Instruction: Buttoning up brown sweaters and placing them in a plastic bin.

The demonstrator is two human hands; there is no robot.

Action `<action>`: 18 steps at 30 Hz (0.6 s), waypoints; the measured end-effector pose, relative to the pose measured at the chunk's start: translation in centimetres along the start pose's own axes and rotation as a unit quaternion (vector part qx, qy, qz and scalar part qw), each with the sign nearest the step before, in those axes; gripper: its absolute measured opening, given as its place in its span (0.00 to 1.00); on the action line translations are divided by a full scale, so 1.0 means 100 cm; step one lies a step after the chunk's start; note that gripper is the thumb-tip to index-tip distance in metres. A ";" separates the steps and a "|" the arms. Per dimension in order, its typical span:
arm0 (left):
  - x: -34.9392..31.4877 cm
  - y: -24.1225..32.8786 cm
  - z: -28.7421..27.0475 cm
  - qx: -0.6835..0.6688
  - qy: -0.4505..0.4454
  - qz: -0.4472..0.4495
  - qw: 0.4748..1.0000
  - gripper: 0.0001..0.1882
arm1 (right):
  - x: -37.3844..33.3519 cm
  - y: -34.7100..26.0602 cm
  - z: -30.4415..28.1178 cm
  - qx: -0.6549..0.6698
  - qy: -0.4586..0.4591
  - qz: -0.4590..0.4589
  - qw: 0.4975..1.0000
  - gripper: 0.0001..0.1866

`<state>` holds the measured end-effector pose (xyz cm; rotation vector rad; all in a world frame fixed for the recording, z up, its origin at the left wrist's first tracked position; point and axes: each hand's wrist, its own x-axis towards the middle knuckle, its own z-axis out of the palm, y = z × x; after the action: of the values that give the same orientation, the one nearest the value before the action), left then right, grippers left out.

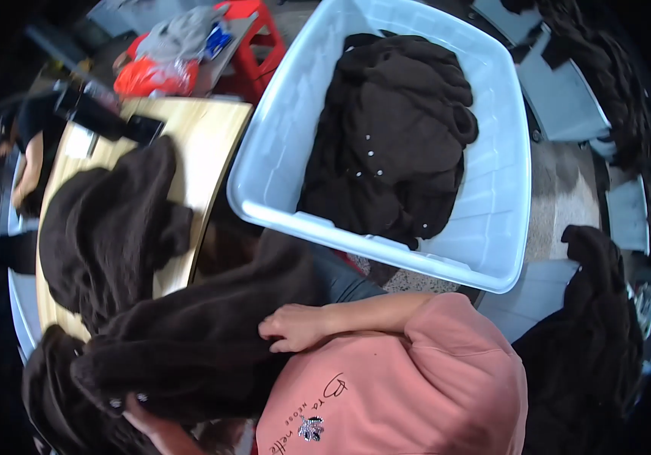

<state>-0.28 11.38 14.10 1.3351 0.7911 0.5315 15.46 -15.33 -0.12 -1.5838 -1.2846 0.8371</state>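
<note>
Right hand half-curled on dark brown garment, left hand partly hidden at its edge, both grips unclear, desk beyond them, blue tub to their right

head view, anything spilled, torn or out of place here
Nothing clearly stands out: the dark garments in the pale blue bin lie within its walls, and the dark cloth at the right hand is rumpled but shows no visible tear.
</note>
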 end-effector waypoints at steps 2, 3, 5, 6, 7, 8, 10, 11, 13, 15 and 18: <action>0.012 0.036 0.063 -0.008 -0.042 0.060 0.997 0.24 | -0.008 0.034 0.025 -0.135 -0.048 0.036 0.989 0.08; 0.024 0.045 0.091 -0.012 -0.057 0.073 0.996 0.24 | -0.014 0.063 0.050 -0.195 -0.043 0.021 0.980 0.07; 0.023 0.060 0.207 -0.042 -0.141 0.060 0.987 0.24 | -0.034 0.049 0.027 -0.209 -0.113 0.103 0.966 0.08; 0.020 0.069 0.270 -0.028 -0.184 0.107 0.977 0.23 | -0.044 0.059 0.029 -0.182 -0.102 0.137 0.968 0.10; 0.006 0.090 0.331 -0.051 -0.243 0.149 0.957 0.22 | -0.050 0.064 0.033 -0.189 -0.091 0.136 0.968 0.10; 0.005 0.127 0.363 -0.100 -0.248 0.199 0.943 0.18 | -0.041 0.061 0.037 -0.183 -0.112 0.134 0.967 0.11; -0.019 0.209 0.415 -0.037 -0.212 0.292 0.932 0.16 | -0.060 0.035 0.011 -0.156 -0.050 0.087 0.983 0.17; -0.002 0.234 0.440 -0.080 -0.228 0.396 0.886 0.19 | -0.054 0.065 0.027 -0.165 -0.071 0.110 0.978 0.20; 0.012 0.253 0.469 0.001 -0.308 0.471 0.827 0.16 | -0.066 0.067 0.027 -0.151 -0.005 0.127 0.980 0.21; 0.019 0.248 0.461 0.260 -0.285 0.707 0.593 0.17 | -0.071 0.064 0.020 -0.146 0.009 0.136 0.980 0.21; -0.024 0.187 0.432 0.123 -0.411 0.457 0.780 0.19 | -0.077 0.062 0.016 -0.134 0.013 0.126 0.983 0.17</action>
<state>32.95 -14.88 34.78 1.9542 -0.6005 0.5052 14.47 -22.78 -6.74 -1.9965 -1.2333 0.8182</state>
